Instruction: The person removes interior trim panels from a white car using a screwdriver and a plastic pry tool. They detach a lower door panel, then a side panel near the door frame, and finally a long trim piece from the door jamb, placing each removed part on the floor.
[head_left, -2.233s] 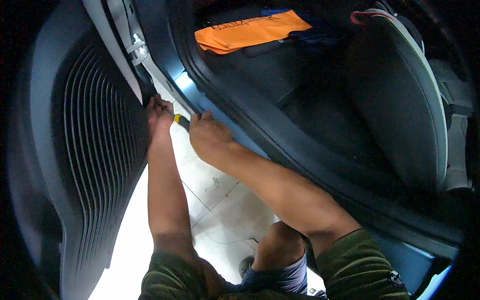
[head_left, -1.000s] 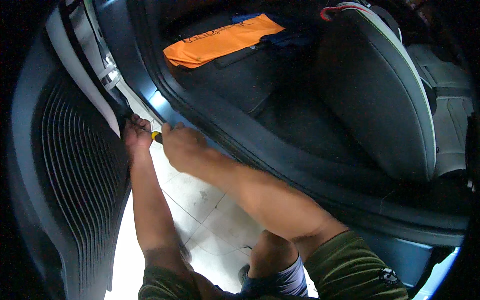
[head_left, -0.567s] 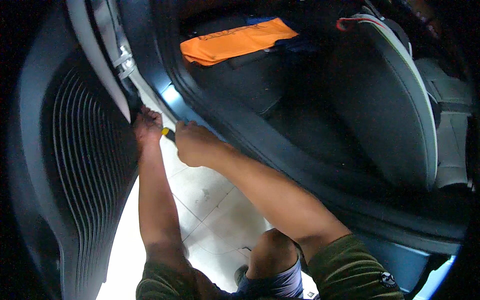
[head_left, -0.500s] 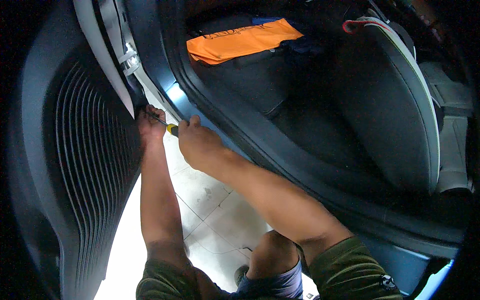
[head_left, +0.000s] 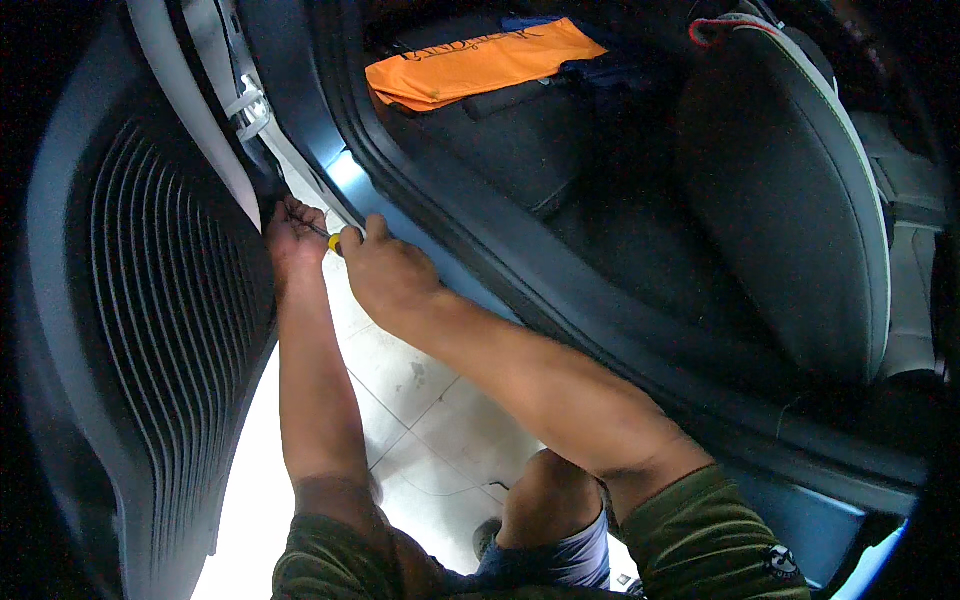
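Yellow-collared, the screwdriver (head_left: 335, 244) seemed light and stiff, best held by its handle, which your right hand (head_left: 388, 275) gripped near the car door (head_left: 160, 320) edge, your left hand's (head_left: 297, 243) hold unclear.

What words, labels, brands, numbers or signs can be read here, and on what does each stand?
Orange cloth: dark lettering along its upper edge, partly cut off; wording not copied here.
Right sleeve: small white emblem, its marking too small to read.
Yellow-ended tool in the right hand: no readable marking.
I make out no other text.
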